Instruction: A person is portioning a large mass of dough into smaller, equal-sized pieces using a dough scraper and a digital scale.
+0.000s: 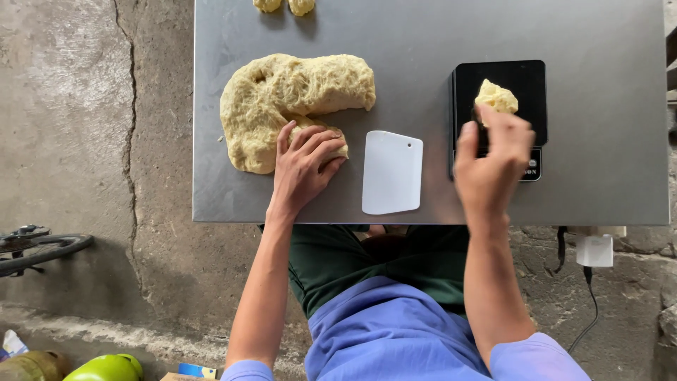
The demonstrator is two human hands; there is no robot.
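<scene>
Resting on the large pale yellow dough mass (282,99), left hand (305,166) cupped over its near end, right hand (491,159) pinching small dough lump (496,97) on black digital scale (504,77), white plastic scraper (392,171) between hands on grey steel tabletop (606,141).

Head view, straight down, close overhead
</scene>
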